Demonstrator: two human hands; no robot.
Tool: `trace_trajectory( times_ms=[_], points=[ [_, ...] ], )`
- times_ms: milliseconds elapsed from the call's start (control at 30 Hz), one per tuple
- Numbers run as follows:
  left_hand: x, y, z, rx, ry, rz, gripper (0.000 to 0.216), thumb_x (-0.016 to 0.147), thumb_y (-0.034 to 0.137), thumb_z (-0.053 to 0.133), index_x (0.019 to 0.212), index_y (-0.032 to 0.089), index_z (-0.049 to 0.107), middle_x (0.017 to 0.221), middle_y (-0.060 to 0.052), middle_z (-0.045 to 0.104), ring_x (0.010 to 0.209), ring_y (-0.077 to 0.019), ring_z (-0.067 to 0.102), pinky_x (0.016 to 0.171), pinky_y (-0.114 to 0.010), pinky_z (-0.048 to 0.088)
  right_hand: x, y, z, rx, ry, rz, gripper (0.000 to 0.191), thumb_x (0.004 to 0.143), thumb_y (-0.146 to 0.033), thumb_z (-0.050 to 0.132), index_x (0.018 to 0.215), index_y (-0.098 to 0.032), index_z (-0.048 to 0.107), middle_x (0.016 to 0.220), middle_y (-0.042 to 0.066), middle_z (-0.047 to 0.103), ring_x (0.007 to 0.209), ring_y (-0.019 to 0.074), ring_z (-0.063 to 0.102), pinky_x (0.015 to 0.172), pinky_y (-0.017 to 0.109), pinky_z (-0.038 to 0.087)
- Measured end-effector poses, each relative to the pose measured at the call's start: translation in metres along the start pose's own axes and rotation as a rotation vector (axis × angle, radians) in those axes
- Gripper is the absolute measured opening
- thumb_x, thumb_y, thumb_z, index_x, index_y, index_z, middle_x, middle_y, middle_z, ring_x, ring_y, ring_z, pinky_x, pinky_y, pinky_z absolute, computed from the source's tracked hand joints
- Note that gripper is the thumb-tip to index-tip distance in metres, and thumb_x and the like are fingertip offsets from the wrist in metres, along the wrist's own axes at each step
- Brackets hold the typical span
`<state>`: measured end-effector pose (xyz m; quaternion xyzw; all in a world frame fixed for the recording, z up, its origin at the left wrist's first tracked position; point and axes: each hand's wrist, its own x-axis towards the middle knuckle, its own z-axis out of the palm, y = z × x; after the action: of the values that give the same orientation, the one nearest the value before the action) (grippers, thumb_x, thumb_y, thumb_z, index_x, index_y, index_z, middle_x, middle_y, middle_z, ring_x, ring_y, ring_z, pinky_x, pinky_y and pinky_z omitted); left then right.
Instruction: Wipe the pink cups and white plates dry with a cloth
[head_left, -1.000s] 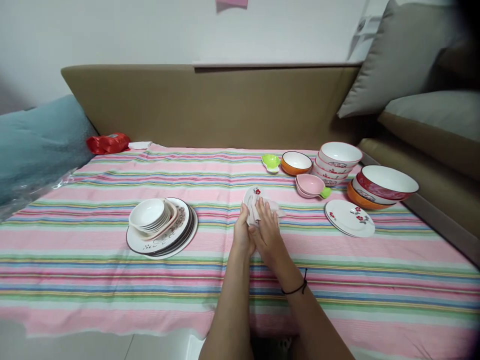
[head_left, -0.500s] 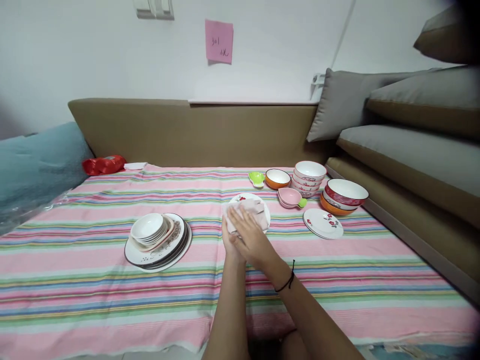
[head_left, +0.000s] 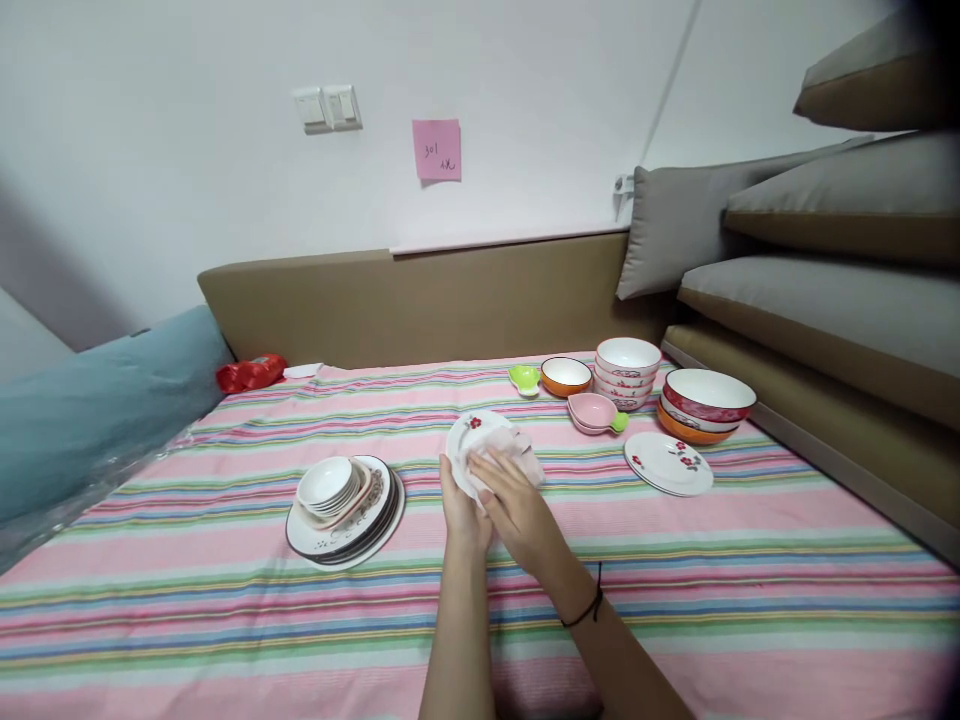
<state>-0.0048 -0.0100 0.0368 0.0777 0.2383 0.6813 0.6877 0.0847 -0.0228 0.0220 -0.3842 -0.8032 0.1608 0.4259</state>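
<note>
A white plate [head_left: 463, 437] with a red flower is held up in front of me, above the striped cloth. My left hand [head_left: 463, 515] grips it at its near left edge, thumb on the rim and the other fingers mostly hidden underneath. Against the plate's face, my right hand [head_left: 517, 510] presses a pale pinkish cloth [head_left: 531, 462] with its fingers laid over it. The cloth covers the right part of the plate and hangs past the rim. A dark cord circles my right wrist.
Left stands a stack of plates [head_left: 382, 540] topped with small bowls [head_left: 328, 480]. To the right are flowered plates [head_left: 664, 462], stacked bowls [head_left: 626, 385], larger bowls [head_left: 705, 410], pink dishes [head_left: 592, 410], an orange bowl [head_left: 566, 387] and a green dish [head_left: 525, 379]. Cushions [head_left: 817, 300] line the right side.
The cloth has slid right across the plate, baring more of its left side and the red flower. The plate now looks more tilted. The whole view has shifted, with the wall showing more.
</note>
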Motion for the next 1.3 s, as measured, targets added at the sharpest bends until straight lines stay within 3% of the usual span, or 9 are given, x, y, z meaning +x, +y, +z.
trace_trajectory(
  times_ms=[133, 267, 367, 500, 667, 867, 967, 1100, 1300],
  points=[
    [0.001, 0.014, -0.003, 0.002, 0.052, 0.071, 0.057, 0.095, 0.052, 0.032, 0.120, 0.013, 0.064, 0.102, -0.012, 0.073, 0.099, -0.0226, 0.068, 0.098, -0.034, 0.047, -0.011, -0.001, 0.003, -0.120, 0.021, 0.072, 0.048, 0.095, -0.041, 0.042, 0.140, -0.024, 0.047, 0.144, 0.004, 0.049, 0.138, 0.0299, 0.036, 0.114, 0.059, 0.024],
    [0.001, 0.009, 0.001, 0.031, -0.048, 0.069, 0.052, 0.096, 0.048, 0.035, 0.123, 0.013, 0.062, 0.111, -0.012, 0.071, 0.105, -0.0213, 0.066, 0.099, -0.031, 0.046, 0.005, 0.003, 0.007, -0.177, 0.120, 0.173, 0.067, 0.089, -0.048, 0.053, 0.146, -0.018, 0.037, 0.152, 0.008, 0.037, 0.142, 0.0353, 0.025, 0.115, 0.061, 0.021],
    [0.002, 0.001, -0.002, 0.026, -0.057, 0.007, 0.050, 0.095, 0.048, 0.037, 0.124, 0.014, 0.061, 0.117, -0.011, 0.068, 0.110, -0.0206, 0.063, 0.101, -0.029, 0.044, 0.016, 0.003, 0.013, -0.093, 0.133, 0.175, 0.059, 0.091, -0.044, 0.051, 0.143, -0.017, 0.042, 0.150, 0.006, 0.040, 0.143, 0.0321, 0.023, 0.116, 0.056, 0.023],
    [0.003, 0.001, -0.009, -0.001, 0.088, -0.071, 0.057, 0.093, 0.054, 0.037, 0.123, 0.012, 0.062, 0.111, -0.012, 0.070, 0.103, -0.0223, 0.066, 0.097, -0.031, 0.046, 0.010, -0.002, 0.015, 0.039, 0.094, 0.086, 0.043, 0.092, -0.034, 0.050, 0.132, -0.021, 0.054, 0.139, 0.005, 0.054, 0.136, 0.0260, 0.036, 0.113, 0.049, 0.031],
    [0.004, 0.012, -0.005, -0.047, 0.117, 0.028, 0.064, 0.094, 0.057, 0.029, 0.124, 0.011, 0.061, 0.099, -0.013, 0.073, 0.087, -0.0229, 0.070, 0.094, -0.036, 0.049, -0.004, -0.013, 0.008, -0.033, 0.060, 0.123, 0.030, 0.094, -0.032, 0.047, 0.118, -0.026, 0.065, 0.126, 0.000, 0.065, 0.128, 0.0263, 0.046, 0.115, 0.054, 0.019],
    [0.002, 0.001, 0.001, 0.068, -0.045, -0.053, 0.056, 0.096, 0.048, 0.033, 0.125, 0.009, 0.060, 0.117, -0.013, 0.068, 0.114, -0.0230, 0.061, 0.107, -0.033, 0.039, 0.000, 0.000, 0.010, -0.181, 0.236, 0.310, 0.050, 0.096, -0.037, 0.040, 0.142, -0.017, 0.044, 0.149, 0.006, 0.042, 0.140, 0.0332, 0.030, 0.114, 0.062, 0.013],
    [0.004, -0.008, 0.000, 0.132, -0.109, -0.074, 0.051, 0.096, 0.045, 0.037, 0.124, 0.010, 0.061, 0.124, -0.012, 0.064, 0.123, -0.0227, 0.055, 0.111, -0.032, 0.034, 0.006, 0.010, 0.006, -0.093, 0.173, 0.272, 0.050, 0.098, -0.037, 0.034, 0.142, -0.016, 0.043, 0.151, 0.005, 0.038, 0.143, 0.0311, 0.025, 0.115, 0.059, 0.017],
    [0.008, -0.009, -0.001, 0.106, -0.045, -0.097, 0.060, 0.094, 0.054, 0.036, 0.123, 0.008, 0.061, 0.117, -0.015, 0.067, 0.119, -0.0257, 0.058, 0.110, -0.037, 0.036, 0.007, 0.005, -0.008, 0.033, 0.024, 0.146, 0.040, 0.096, -0.034, 0.040, 0.130, -0.020, 0.058, 0.139, 0.002, 0.054, 0.137, 0.0255, 0.038, 0.114, 0.048, 0.029],
    [0.013, -0.003, 0.003, 0.029, 0.122, 0.015, 0.063, 0.094, 0.057, 0.030, 0.124, 0.010, 0.061, 0.102, -0.013, 0.073, 0.103, -0.0251, 0.067, 0.104, -0.038, 0.043, -0.008, -0.007, -0.015, -0.075, -0.002, 0.262, 0.033, 0.093, -0.032, 0.048, 0.119, -0.023, 0.066, 0.124, 0.003, 0.066, 0.126, 0.0298, 0.050, 0.112, 0.056, 0.028]
  ],
)
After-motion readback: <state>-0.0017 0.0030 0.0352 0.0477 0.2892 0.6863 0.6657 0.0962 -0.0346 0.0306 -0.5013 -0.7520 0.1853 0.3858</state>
